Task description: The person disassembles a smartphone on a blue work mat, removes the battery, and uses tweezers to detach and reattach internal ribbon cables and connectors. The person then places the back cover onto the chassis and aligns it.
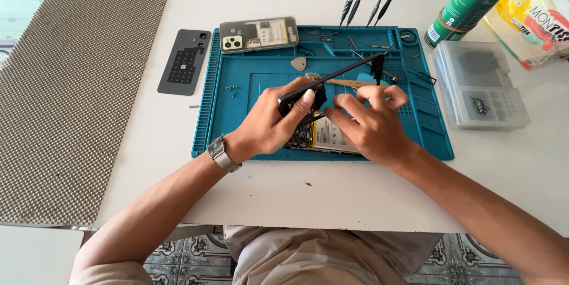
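Note:
My left hand (274,124) grips the near end of a thin black phone screen panel (338,75), lifted at a slant above an opened phone body (329,137) with its battery showing. My right hand (370,122) rests over that phone body, fingers curled and touching the panel's underside near a thin ribbon. Both hands work over a blue repair mat (237,83). A wooden-handled tool (349,82) lies on the mat behind the hands. A steel watch sits on my left wrist.
A second phone with a clear back (259,34) lies on the mat's top edge. A dark back cover (185,61) sits left of the mat. Several screwdrivers (370,0), a green can (471,0), a clear parts box (480,83) and a grey mesh mat (71,83) surround it.

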